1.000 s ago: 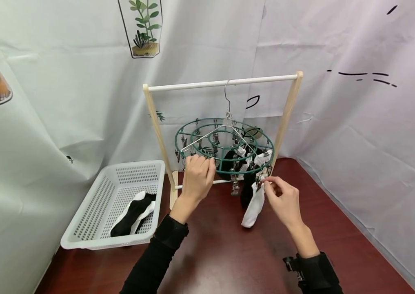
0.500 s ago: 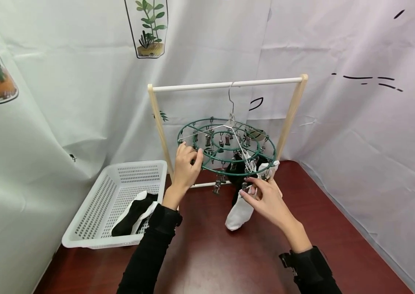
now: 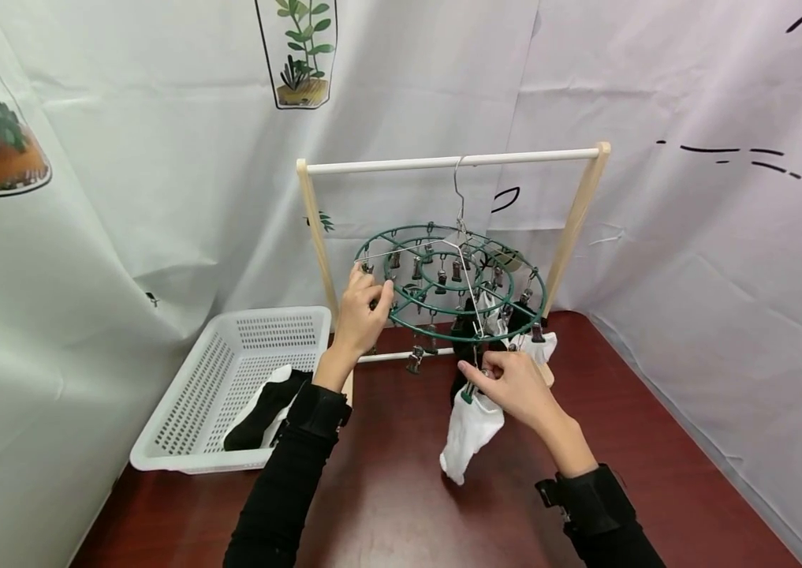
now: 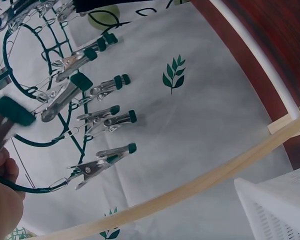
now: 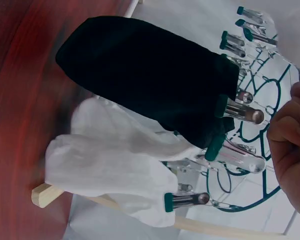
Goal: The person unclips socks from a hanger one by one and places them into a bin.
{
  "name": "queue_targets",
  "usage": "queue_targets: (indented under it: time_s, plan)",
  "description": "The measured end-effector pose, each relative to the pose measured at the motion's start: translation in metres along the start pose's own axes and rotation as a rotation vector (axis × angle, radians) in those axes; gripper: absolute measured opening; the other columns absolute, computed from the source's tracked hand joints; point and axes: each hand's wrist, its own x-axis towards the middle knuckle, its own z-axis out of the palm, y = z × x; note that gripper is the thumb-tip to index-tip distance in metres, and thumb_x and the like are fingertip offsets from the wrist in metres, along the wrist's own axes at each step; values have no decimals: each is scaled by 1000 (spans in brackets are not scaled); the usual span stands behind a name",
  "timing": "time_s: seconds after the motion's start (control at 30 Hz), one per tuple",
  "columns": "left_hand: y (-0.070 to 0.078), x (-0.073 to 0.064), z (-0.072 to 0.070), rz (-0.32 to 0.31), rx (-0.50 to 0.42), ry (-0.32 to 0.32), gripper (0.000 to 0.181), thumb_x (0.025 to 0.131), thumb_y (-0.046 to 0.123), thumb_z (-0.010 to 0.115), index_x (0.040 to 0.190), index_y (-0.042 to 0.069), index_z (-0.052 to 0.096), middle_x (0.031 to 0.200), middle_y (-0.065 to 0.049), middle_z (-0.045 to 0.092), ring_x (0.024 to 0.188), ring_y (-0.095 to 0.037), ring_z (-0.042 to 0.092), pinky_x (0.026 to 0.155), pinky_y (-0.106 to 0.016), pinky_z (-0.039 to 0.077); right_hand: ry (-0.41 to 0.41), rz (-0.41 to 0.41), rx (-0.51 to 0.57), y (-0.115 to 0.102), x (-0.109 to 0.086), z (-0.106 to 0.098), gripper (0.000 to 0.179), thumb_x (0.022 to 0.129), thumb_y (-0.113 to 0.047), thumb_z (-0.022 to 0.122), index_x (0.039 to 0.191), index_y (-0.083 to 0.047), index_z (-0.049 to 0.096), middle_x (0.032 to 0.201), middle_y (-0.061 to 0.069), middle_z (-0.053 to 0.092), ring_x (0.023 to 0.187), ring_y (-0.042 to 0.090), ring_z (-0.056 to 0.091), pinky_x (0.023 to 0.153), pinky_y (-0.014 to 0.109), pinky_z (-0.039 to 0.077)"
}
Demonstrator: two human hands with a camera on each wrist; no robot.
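Note:
A round green clip hanger (image 3: 436, 309) hangs by its hook, and several metal clips with green tips dangle from its rings. My left hand (image 3: 361, 312) grips the rim at its left side. At the front right, my right hand (image 3: 517, 386) pinches a clip (image 3: 468, 394) whose green tip is on a white sock (image 3: 470, 435), which hangs down over the table. Behind that hand, a black sock (image 5: 150, 75) and other white socks (image 5: 110, 155) hang from clips. In the right wrist view, curled fingers (image 5: 287, 125) show at the right edge.
A wooden rack (image 3: 578, 221) with a white top bar (image 3: 386, 166) carries the hanger. To the left stands a white plastic basket (image 3: 180, 394) with black and white socks (image 3: 269, 406) in it. The table (image 3: 401, 505) is dark red, backed by a printed curtain (image 3: 159, 158).
The hanger has turned, its front side going left. My left hand has shifted left along the rim. My right hand has moved left, and the white sock hangs lower and further left.

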Motion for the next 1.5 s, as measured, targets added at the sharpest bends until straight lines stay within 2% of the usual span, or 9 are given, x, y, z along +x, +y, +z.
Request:
queue_targets:
  time_s: [0.2, 0.33, 0.57, 0.7, 0.8, 0.93, 1.03, 1.2, 1.5]
  plan:
    - [3, -4, 2, -36, 18, -5, 43, 105, 15, 47, 67, 1, 63, 74, -10, 54, 90, -31, 55, 123, -51, 15, 5, 34, 74, -3, -4, 2, 48, 93, -26, 74, 61, -18, 40, 57, -11, 30, 52, 6, 32, 54, 25, 31]
    - [17, -12, 8, -9, 36, 97, 30, 104, 13, 45, 88, -1, 65, 98, -17, 63, 115, -36, 54, 123, -54, 10, 23, 1, 94, -4, -7, 5, 47, 93, -24, 75, 62, -18, 40, 57, -11, 31, 51, 6, 32, 53, 25, 31]
    - [67, -71, 29, 112, -80, 292, 21, 92, -1, 49, 110, -5, 59, 108, -17, 60, 105, -33, 52, 109, -47, 37, 83, -61, 113, 0, -8, 11, 46, 91, -18, 76, 62, -19, 40, 58, -13, 30, 50, 3, 30, 51, 23, 29]
    - [86, -113, 44, 31, -204, 179, 24, 91, -4, 51, 115, -3, 54, 104, -13, 57, 94, -26, 50, 85, -35, 44, 109, -86, 128, 2, -9, 13, 45, 90, -15, 76, 61, -20, 42, 57, -14, 30, 48, 2, 30, 49, 23, 28]
    - [92, -132, 51, -155, -295, -49, 30, 100, 7, 52, 130, 1, 49, 117, -13, 54, 105, -24, 50, 90, -37, 45, 114, -91, 140, 3, -9, 14, 45, 90, -14, 76, 61, -20, 42, 56, -14, 29, 48, 1, 28, 48, 22, 27]
    - [90, -137, 56, -436, -398, -393, 52, 107, 35, 51, 149, 10, 35, 143, -11, 44, 135, -25, 40, 109, -45, 37, 114, -97, 175, 3, -10, 14, 44, 90, -13, 75, 60, -21, 44, 55, -15, 27, 47, 0, 26, 47, 22, 25]
    - [83, -134, 55, -541, -467, -542, 54, 106, 42, 50, 149, 11, 37, 148, -11, 45, 139, -25, 42, 111, -47, 37, 107, -92, 204, 3, -9, 14, 45, 91, -14, 74, 59, -20, 44, 55, -15, 25, 47, 0, 24, 46, 22, 24]
    - [73, -134, 50, -532, -473, -599, 30, 106, 33, 54, 125, 9, 58, 111, -4, 65, 98, -13, 61, 81, -28, 50, 72, -50, 234, 6, -8, 14, 49, 93, -16, 73, 57, -19, 40, 54, -15, 23, 47, 0, 22, 48, 21, 23]
    - [69, -135, 49, -452, -461, -478, 15, 102, 13, 61, 88, 7, 60, 73, 7, 46, 65, -1, 44, 59, -18, 37, 52, -12, 264, 10, -6, 16, 51, 94, -18, 72, 57, -16, 36, 55, -14, 21, 49, 0, 18, 49, 22, 20]
